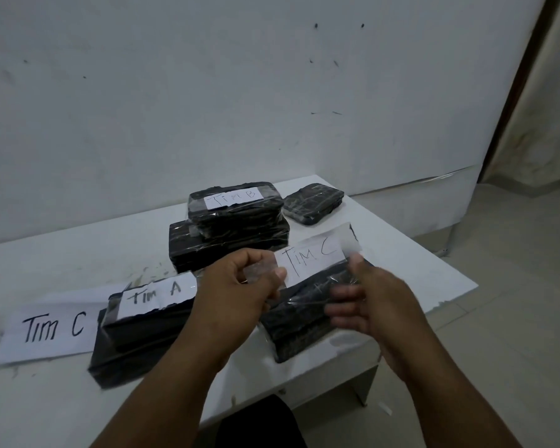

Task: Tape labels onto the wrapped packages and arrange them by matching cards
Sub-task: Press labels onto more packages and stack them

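A black wrapped package [299,321] lies near the table's front right edge. Above it a paper label reading "Tim C" [311,258] is held on a strip of clear tape. My left hand [240,286] pinches the tape's left end. My right hand [366,299], blurred, has its thumb at the label's right end and its fingers spread over the package. A package labelled "Tim A" [149,315] lies to the left on a larger black package. A package labelled "Tim B" [233,203] sits on top of another black one at the back. A white card reading "Tim C" [50,328] lies at the far left.
A small unlabelled black package [312,203] rests at the back right of the white table [411,260]. A white wall stands right behind the table. Tiled floor lies to the right, and the table's front right corner is close to my right arm.
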The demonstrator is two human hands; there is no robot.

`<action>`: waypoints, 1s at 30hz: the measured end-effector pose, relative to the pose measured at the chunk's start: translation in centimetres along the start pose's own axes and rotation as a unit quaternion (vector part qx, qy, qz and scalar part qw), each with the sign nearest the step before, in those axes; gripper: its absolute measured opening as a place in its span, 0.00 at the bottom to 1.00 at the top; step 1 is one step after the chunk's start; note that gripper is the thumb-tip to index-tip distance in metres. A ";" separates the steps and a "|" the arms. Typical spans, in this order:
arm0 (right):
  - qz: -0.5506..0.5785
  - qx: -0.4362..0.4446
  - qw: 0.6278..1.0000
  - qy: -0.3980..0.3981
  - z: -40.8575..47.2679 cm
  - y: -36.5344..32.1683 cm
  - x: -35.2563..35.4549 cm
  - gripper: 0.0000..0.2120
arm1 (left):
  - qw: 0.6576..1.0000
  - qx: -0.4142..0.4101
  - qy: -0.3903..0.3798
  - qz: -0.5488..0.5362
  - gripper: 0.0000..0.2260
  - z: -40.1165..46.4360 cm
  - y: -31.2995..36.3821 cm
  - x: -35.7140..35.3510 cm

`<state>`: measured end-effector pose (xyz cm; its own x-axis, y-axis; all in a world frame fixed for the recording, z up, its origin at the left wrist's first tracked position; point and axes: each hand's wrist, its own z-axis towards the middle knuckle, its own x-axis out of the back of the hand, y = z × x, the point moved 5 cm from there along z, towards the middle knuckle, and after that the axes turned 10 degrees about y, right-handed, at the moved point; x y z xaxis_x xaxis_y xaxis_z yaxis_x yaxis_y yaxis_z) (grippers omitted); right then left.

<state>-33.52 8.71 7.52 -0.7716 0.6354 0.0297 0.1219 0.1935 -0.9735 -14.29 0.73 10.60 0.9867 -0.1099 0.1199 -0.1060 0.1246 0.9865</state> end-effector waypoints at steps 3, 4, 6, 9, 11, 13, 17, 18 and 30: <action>0.200 -0.076 0.975 -0.059 1.5 -0.1 -0.6 0.15 | 1.000 0.013 -0.002 -0.007 0.04 0.1 -0.1 -0.3; 0.230 -0.075 0.968 -0.059 2.0 -0.1 -0.6 0.14 | 1.000 0.015 -0.002 -0.007 0.04 0.2 -0.1 -0.4; 0.236 -0.044 0.970 -0.033 2.9 -0.2 -0.2 0.10 | 1.000 0.018 -0.003 -0.010 0.05 0.3 -0.3 -0.5; 0.180 0.008 0.983 0.020 4.1 -0.3 0.3 0.07 | 1.000 0.024 0.005 -0.005 0.05 0.3 -0.7 -0.6; 0.121 0.039 0.990 0.054 4.6 -0.3 0.6 0.06 | 0.999 0.039 0.009 -0.002 0.02 0.4 -1.2 -0.9; 0.034 0.082 0.991 0.097 5.1 -0.3 0.8 0.05 | 0.998 0.055 0.016 0.011 0.03 0.5 -1.8 -1.2; -0.137 0.161 0.965 0.157 5.7 -1.0 1.1 0.07 | 0.993 0.031 0.052 0.097 0.06 1.3 -2.9 -1.8; -0.163 0.170 0.958 0.161 5.8 -1.1 1.1 0.07 | 0.990 0.012 0.063 0.128 0.07 1.5 -3.0 -1.9; -0.279 0.170 0.932 0.158 7.7 -0.8 1.0 0.08 | 0.956 -0.026 0.083 0.280 0.04 2.4 -3.3 -2.9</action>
<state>-39.21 3.46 6.60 -0.4266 0.7059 0.5654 -0.4894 0.3456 -0.8007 -17.08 -1.69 7.30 0.7831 0.1467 0.6044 -0.6218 0.1679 0.7649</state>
